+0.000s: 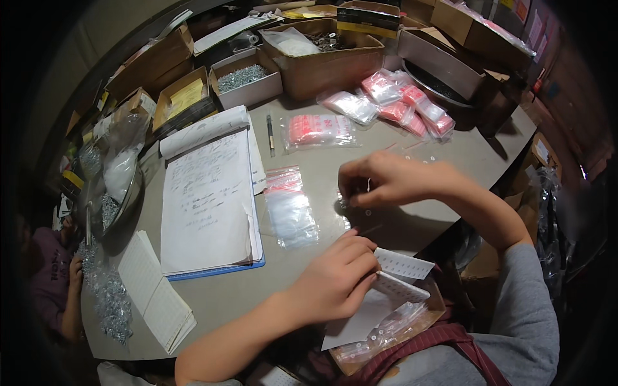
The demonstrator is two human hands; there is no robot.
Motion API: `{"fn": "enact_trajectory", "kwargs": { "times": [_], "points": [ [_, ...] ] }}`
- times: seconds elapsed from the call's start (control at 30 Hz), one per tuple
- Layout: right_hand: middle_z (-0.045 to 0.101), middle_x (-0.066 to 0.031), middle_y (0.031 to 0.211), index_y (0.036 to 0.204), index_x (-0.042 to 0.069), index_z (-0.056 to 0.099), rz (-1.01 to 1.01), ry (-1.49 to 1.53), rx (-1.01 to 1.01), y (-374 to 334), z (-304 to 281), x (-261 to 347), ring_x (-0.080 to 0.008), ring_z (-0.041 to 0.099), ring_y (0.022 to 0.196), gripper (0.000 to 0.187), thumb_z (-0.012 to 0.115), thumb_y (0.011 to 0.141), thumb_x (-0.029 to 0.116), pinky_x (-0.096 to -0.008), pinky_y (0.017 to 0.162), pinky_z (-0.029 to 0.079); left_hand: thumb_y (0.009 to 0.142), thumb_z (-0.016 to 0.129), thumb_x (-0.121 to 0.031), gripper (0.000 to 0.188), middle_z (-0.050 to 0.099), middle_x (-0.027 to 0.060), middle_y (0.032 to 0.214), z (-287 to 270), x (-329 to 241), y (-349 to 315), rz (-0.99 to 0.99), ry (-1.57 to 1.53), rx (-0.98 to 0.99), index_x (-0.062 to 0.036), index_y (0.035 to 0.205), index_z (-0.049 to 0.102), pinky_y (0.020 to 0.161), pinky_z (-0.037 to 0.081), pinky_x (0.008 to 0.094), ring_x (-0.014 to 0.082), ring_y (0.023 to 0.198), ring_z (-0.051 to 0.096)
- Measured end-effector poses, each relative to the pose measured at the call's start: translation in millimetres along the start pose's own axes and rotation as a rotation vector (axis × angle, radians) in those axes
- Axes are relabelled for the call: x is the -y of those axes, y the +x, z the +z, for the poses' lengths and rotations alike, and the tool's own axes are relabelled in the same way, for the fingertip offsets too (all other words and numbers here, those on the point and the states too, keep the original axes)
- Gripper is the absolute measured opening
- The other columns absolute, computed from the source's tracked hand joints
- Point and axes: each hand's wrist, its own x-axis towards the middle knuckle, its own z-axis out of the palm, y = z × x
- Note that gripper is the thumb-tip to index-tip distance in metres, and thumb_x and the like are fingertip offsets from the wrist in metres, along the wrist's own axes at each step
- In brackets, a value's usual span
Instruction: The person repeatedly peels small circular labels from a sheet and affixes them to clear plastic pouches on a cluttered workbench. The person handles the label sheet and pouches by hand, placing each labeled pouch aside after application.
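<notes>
My right hand (pixel 393 177) is over the table with its fingers bent down in a pinch; whatever may be between the fingertips is hidden. Small shiny pieces (pixel 342 204) lie under those fingertips. My left hand (pixel 338 273) is closed at the table's near edge, beside folded sheets of small labels (pixel 404 264); I cannot make out what it holds. Left of both hands lies a stack of clear zip bags (pixel 291 215) with red top strips. Below my left hand, a cardboard box (pixel 441 307) contains small filled clear bags (pixel 393 325) with round white labels.
A clipboard with written papers (pixel 206 206) and a notebook (pixel 154 293) lie at left, near loose metal hardware (pixel 112 309). A pen (pixel 270 135) and packs of red-printed bags (pixel 318 130) lie farther back. Boxes of parts (pixel 244 93) line the far edge. Another person's hand (pixel 75 273) is at far left.
</notes>
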Motion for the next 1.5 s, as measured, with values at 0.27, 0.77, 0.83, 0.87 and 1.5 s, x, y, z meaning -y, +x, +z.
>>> {"fn": "enact_trajectory", "kwargs": {
  "times": [0.27, 0.77, 0.83, 0.87, 1.5],
  "points": [
    [0.068, -0.0194, 0.087, 0.097, -0.002, 0.063, 0.010, -0.413, -0.027, -0.6, 23.0, 4.4, -0.0414, 0.066, 0.084, 0.019, 0.070, 0.085, 0.011, -0.0474, 0.074, 0.052, 0.084, 0.071, -0.004, 0.018, 0.064, 0.0187, 0.103, -0.3, -0.1, -0.1, -0.055, -0.040, 0.036, -0.0031, 0.101, 0.067, 0.113, 0.043, 0.0532, 0.0414, 0.103, 0.063],
    [0.055, -0.0217, 0.140, 0.132, 0.012, 0.066, 0.133, -0.760, -0.497, -125.6, 41.5, -44.8, -0.0407, 0.053, 0.128, 0.043, 0.072, 0.091, 0.022, -0.0483, 0.108, 0.042, 0.082, 0.072, -0.001, 0.018, 0.064, 0.0166, 0.102, 1.0, -3.8, 3.3, -0.053, 0.017, 0.040, -0.0025, 0.099, 0.066, 0.116, 0.041, 0.0564, 0.0372, 0.111, 0.064],
    [0.056, -0.0221, 0.138, 0.132, 0.012, 0.066, 0.096, -0.744, -0.468, -137.2, 44.2, -31.2, -0.0410, 0.052, 0.128, 0.043, 0.072, 0.091, 0.026, -0.0496, 0.109, 0.041, 0.082, 0.071, 0.000, 0.017, 0.065, 0.0163, 0.102, -1.2, -4.7, 4.9, -0.053, 0.030, 0.069, -0.0027, 0.097, 0.066, 0.115, 0.041, 0.0572, 0.0364, 0.112, 0.064],
    [0.057, -0.0223, 0.137, 0.131, 0.012, 0.066, 0.076, -0.738, -0.454, -141.6, 45.8, -24.6, -0.0411, 0.052, 0.128, 0.043, 0.073, 0.092, 0.028, -0.0502, 0.109, 0.040, 0.082, 0.071, 0.000, 0.016, 0.065, 0.0162, 0.102, -2.5, -5.1, 5.8, -0.053, 0.037, 0.083, -0.0027, 0.097, 0.067, 0.115, 0.041, 0.0576, 0.0360, 0.113, 0.064],
    [0.037, -0.0257, 0.160, 0.148, 0.016, 0.056, -0.133, -0.469, -0.284, -52.4, 38.5, -56.4, -0.0446, 0.028, 0.150, 0.062, 0.057, 0.099, 0.053, -0.0575, 0.124, 0.014, 0.078, 0.064, -0.015, 0.021, 0.062, 0.0087, 0.085, -54.1, -1.1, -3.1, -0.352, -0.841, -0.547, 0.0019, 0.090, 0.063, 0.070, 0.045, 0.0258, 0.0158, 0.074, 0.057]
  ]
}}
